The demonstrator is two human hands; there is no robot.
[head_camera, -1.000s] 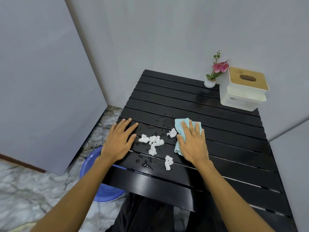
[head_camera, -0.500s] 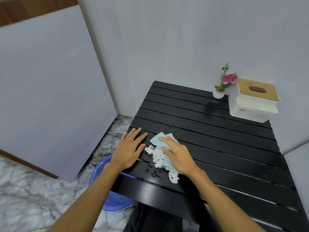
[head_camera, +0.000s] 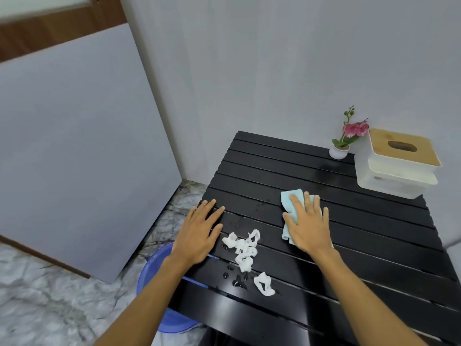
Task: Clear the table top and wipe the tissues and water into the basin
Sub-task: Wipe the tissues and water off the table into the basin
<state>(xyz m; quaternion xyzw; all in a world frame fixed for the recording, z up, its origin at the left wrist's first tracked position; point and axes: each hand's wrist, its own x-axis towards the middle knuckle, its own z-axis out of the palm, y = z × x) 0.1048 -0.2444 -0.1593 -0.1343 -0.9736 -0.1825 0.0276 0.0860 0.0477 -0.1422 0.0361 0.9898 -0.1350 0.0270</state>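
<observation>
- Right of centre, the right hand (head_camera: 308, 227) presses flat, fingers spread, on a folded light-blue cloth (head_camera: 289, 208).
- Left hand (head_camera: 199, 233) lies open on the black slatted table (head_camera: 361, 221), beside crumpled white tissues (head_camera: 245, 250).

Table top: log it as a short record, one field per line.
table: black slatted top
tissues: crumpled white wads near the front left edge
water: droplets beside the wads
cloth: light blue, flat under the right hand
left hand: flat on the table
basin: blue, on the floor below the left edge
</observation>
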